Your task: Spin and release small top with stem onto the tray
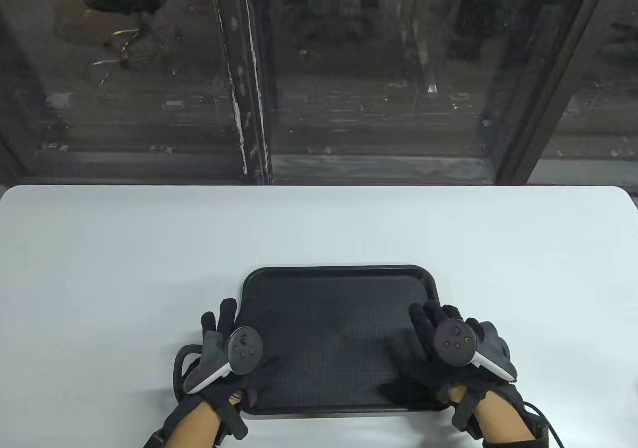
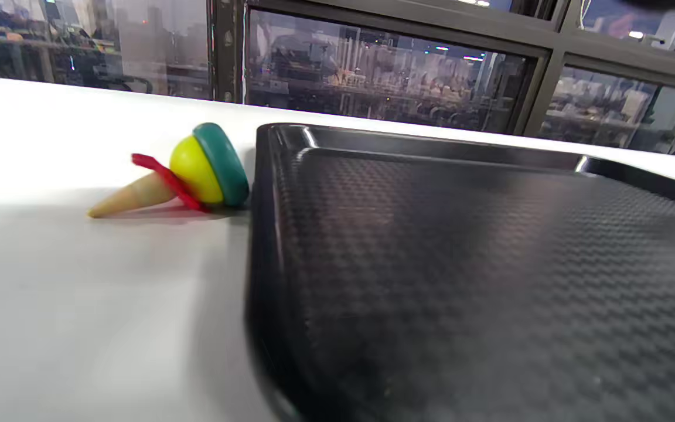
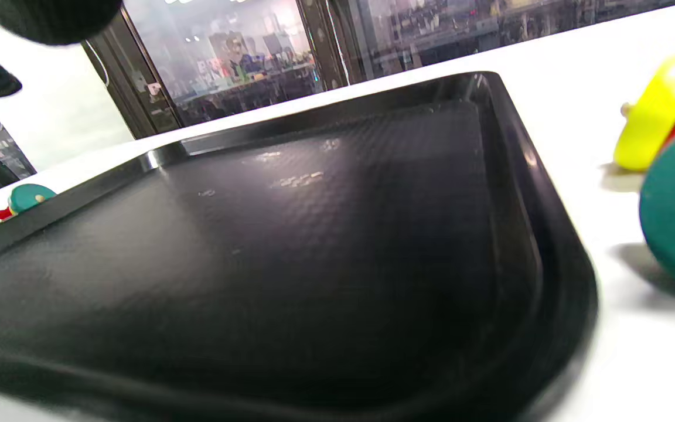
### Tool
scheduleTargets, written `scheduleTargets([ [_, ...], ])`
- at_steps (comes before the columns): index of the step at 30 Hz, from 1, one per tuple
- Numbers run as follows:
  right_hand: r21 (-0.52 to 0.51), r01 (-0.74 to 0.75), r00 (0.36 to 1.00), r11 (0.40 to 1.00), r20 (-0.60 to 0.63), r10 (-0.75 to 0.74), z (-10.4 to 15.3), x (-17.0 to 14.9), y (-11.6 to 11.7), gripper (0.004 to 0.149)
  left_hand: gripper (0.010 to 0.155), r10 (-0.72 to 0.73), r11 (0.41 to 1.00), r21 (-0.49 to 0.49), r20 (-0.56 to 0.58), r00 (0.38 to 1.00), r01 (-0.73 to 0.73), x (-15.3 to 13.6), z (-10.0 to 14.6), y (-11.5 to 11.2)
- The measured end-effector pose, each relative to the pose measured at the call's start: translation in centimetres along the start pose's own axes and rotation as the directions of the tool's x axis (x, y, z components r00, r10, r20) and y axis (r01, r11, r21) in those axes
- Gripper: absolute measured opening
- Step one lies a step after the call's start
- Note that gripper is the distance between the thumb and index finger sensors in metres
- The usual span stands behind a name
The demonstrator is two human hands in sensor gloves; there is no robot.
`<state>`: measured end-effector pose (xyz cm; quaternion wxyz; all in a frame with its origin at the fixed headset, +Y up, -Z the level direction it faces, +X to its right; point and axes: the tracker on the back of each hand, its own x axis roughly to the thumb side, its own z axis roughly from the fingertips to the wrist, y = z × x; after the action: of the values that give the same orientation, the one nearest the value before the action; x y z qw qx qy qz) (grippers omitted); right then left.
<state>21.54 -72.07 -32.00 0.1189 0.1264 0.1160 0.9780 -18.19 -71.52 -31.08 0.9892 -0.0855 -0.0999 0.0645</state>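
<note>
Both hands' fingers (image 1: 223,318) straight, holding nothing.

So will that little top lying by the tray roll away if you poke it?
Probably. The top lies tipped on its side on the table, with a round green disc, so it would likely roll in a curve. The tray beside it might stop it. It looks stiff.

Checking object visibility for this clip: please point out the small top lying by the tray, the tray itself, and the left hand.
small top (image 2: 200,170): left wrist view, on its yellow body.
tray (image 2: 282,132): left wrist view, on its far left rim.
left hand (image 1: 224,348): table view, on the hand's back.
</note>
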Motion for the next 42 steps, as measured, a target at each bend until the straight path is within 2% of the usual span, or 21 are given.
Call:
scheduleTargets([
  [3,0.074,-0.006,1.0,0.997,-0.002,0.006,-0.1,0.0,1.5,0.093,0.085,0.05,0.999,0.018,0.014,0.999,-0.05,0.0,-0.5,0.2],
  [5,0.054,-0.003,1.0,0.999,-0.003,0.003,0.0,-0.1,1.3,0.093,0.085,0.059,0.998,0.013,0.017,0.998,-0.059,0.1,-0.7,0.3],
  [7,-0.09,0.046,0.999,0.995,-0.006,-0.047,0.6,-0.9,-0.6,0.091,0.085,0.066,0.997,0.032,0.022,0.998,-0.067,0.2,-0.9,0.6],
  [10,-0.283,0.159,0.984,0.946,-0.034,-0.175,2.2,-3.7,-3.1,0.086,0.084,0.09,0.994,0.068,0.021,0.996,-0.091,0.0,-0.8,1.2],
  [12,-0.326,0.195,0.968,0.925,-0.087,-0.235,3.1,-5.9,-3.8,0.079,0.084,0.115,0.988,0.101,0.028,0.993,-0.117,-0.2,-0.6,1.5],
  [14,-0.375,0.157,0.949,0.914,-0.198,-0.244,3.8,-8.9,-4.4,0.069,0.083,0.12,0.985,0.119,0.023,0.993,-0.122,-0.5,-0.5,1.7],
  [16,-0.362,0.149,0.925,0.92,-0.279,-0.259,3.9,-10.7,-4.6,0.058,0.083,0.125,0.986,0.114,0.014,0.992,-0.125,-0.6,-0.4,1.7],
  [18,-0.237,0.199,0.896,0.951,-0.35,-0.275,3.5,-12.3,-4.0,0.058,0.082,0.123,0.986,0.113,0.013,0.992,-0.124,-0.7,-0.3,1.7],
  [19,-0.209,0.204,0.887,0.956,-0.373,-0.271,3.1,-12.6,-3.6,0.058,0.083,0.117,0.987,0.107,0.011,0.993,-0.117,-0.8,-0.2,1.7],
  [23,0.01,0.091,0.876,0.996,-0.476,-0.075,1.2,-13.1,-1.8,0.066,0.082,0.112,0.99,0.087,-0.008,0.994,-0.111,-1.3,0.2,1.5],
  [25,0.028,0.181,0.872,0.983,-0.468,-0.147,0.4,-12.9,-0.7,0.069,0.082,0.127,0.989,0.074,-0.018,0.992,-0.125,-1.7,0.5,1.4],
  [26,0.02,0.175,0.872,0.984,-0.467,-0.146,0.0,-12.5,-0.3,0.072,0.082,0.138,0.988,0.068,-0.022,0.99,-0.136,-1.9,0.6,1.4],
  [29,0.066,-0.004,0.89,0.998,-0.454,0.034,-1.1,-11.3,0.7,0.074,0.082,0.162,0.985,0.071,-0.035,0.986,-0.159,-2.4,1.0,1.4],
  [33,0.015,-0.123,0.89,0.992,-0.441,0.117,-2.1,-10.4,1.3,0.068,0.082,0.204,0.976,0.086,-0.041,0.978,-0.2,-2.8,1.2,1.5],
  [35,-0.023,-0.166,0.881,0.986,-0.453,0.138,-2.1,-10.3,1.3,0.052,0.081,0.212,0.974,0.086,-0.047,0.976,-0.208,-3.0,1.2,1.5],
  [38,-0.033,-0.18,0.884,0.983,-0.444,0.147,-2.1,-10.4,1.1,0.051,0.082,0.225,0.972,0.078,-0.054,0.973,-0.221,-3.2,1.1,1.3],
  [40,-0.108,-0.152,0.89,0.982,-0.446,0.089,-1.8,-10.7,0.4,0.052,0.081,0.228,0.972,0.077,-0.056,0.972,-0.223,-3.2,1.1,1.3],
  [42,-0.213,-0.053,0.919,0.976,-0.392,-0.036,-1.4,-10.8,-0.4,0.051,0.081,0.237,0.969,0.08,-0.053,0.97,-0.232,-3.2,1.1,1.3],
])
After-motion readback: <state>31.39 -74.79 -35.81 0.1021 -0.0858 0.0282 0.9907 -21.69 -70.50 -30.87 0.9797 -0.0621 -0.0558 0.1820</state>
